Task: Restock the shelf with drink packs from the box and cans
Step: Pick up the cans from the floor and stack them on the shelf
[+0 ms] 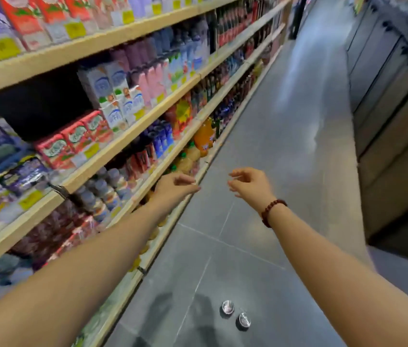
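Note:
Both my arms stretch out in front of me over the aisle floor. My left hand (175,187) hovers beside the lower shelf edge with loosely curled fingers and holds nothing. My right hand (249,185), a bead bracelet on its wrist, hangs empty with relaxed fingers. Two cans (228,307) (244,320) stand upright on the grey floor near my feet, well below both hands. Red drink packs (72,141) line the middle shelf (132,136), with a dark empty gap behind and above them. No box is in view.
Wooden shelves run along the left, full of cartons, bottles and cans (102,194). Orange bottles (204,136) sit on a low shelf ahead. Grey tiled floor (273,146) runs down the aisle. A dark counter or cabinet (393,121) lines the right side.

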Tool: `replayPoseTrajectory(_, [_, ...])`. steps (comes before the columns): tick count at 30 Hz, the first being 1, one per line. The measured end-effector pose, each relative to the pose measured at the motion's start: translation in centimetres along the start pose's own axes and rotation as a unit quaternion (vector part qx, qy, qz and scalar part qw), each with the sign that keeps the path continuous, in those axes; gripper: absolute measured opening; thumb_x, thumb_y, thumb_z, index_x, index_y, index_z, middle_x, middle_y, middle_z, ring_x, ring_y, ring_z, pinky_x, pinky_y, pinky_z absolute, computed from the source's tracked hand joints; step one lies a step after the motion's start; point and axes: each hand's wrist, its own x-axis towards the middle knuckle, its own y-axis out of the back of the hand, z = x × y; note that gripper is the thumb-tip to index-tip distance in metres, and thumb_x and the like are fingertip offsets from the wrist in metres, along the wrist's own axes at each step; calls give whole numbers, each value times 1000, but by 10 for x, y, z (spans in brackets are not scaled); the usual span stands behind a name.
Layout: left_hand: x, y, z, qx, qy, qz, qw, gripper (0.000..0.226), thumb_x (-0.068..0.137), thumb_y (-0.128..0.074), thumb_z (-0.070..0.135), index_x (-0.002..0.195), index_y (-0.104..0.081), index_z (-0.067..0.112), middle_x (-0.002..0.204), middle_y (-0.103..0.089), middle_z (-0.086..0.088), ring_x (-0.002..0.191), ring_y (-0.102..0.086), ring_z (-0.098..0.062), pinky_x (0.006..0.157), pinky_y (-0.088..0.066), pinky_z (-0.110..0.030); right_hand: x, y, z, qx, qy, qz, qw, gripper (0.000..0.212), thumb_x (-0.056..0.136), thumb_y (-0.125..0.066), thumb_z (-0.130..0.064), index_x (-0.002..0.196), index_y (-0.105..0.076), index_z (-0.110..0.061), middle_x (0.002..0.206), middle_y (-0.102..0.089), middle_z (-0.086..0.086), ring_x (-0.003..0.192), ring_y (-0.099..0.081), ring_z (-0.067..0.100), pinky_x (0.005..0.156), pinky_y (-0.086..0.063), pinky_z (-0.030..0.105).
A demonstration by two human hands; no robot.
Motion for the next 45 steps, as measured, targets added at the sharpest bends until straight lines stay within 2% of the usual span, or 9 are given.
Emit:
replayPoseTrajectory(4, [20,-50,-53,-11,39,-46,998,24,77,-75,10,98,-66,3,86,-66,-5,72,-62,-4,54,-45,-5,6,2,84,-3,-62,39,997,16,80,-61,-10,85,-60,-25,75,-62,4,76,-61,23,79,-54,42])
replayPoseTrajectory(11, [13,-139,-195,79,122,-147,978,26,68,-81,17,89,-67,17,96,-70,-12,91,-66,-26,94,-52,-40,-23,-10,247,-29,-200,79,976,21,83,-55,-8,99,-63,-19,67,-55,-5,61,-52,12,65,-45,26])
replayPoseTrajectory(16, [-4,-201,-286,115,147,-194,963,32,72,-78,10,102,-67,12,100,-66,-5,97,-62,-21,87,-47,-25,-49,-28,353,-60,-270,48,960,32,84,-57,-8,115,-59,-13,99,-58,0,84,-56,15,87,-49,32])
replayPoseTrajectory(22, [-8,-275,-403,118,152,-204,960,34,74,-76,10,104,-66,18,103,-65,2,94,-60,-11,87,-47,-22,-64,-63,485,-33,-345,40,937,34,85,-57,-9,119,-57,-12,107,-57,2,91,-56,16,85,-50,31])
replayPoseTrajectory(26, [3,-303,-482,196,110,-242,944,43,72,-76,19,113,-63,23,114,-63,2,100,-59,-10,92,-49,-30,-63,-91,566,-78,-351,23,933,33,85,-57,-12,118,-57,-14,119,-57,7,103,-58,24,90,-50,43])
replayPoseTrajectory(31, [17,-323,-569,306,22,-330,893,69,66,-64,30,133,-50,20,139,-47,-3,129,-42,-22,103,-35,-28,-57,-131,652,-158,-336,-10,928,46,82,-57,-11,127,-50,-15,129,-46,8,120,-47,26,97,-41,34])
replayPoseTrajectory(35, [28,-349,-627,349,6,-348,870,72,69,-70,10,137,-47,17,149,-35,-10,137,-30,-30,107,-33,-33,-46,-161,710,-239,-316,-55,917,69,78,-68,-19,139,-35,-19,148,-27,10,135,-30,27,101,-38,37])
replayPoseTrajectory(39, [37,-371,-675,323,26,-317,892,67,69,-68,4,133,-51,16,144,-39,-17,133,-37,-34,109,-36,-35,-37,-185,753,-263,-281,-78,920,76,77,-70,-19,142,-32,-24,148,-28,11,134,-28,29,106,-36,36])
replayPoseTrajectory(45, [36,-385,-700,285,28,-297,911,62,65,-70,1,124,-58,15,126,-53,-12,121,-48,-29,99,-34,-20,-32,-193,768,-279,-246,-39,927,56,77,-63,-6,129,-47,-18,127,-47,9,119,-38,28,88,-41,30])
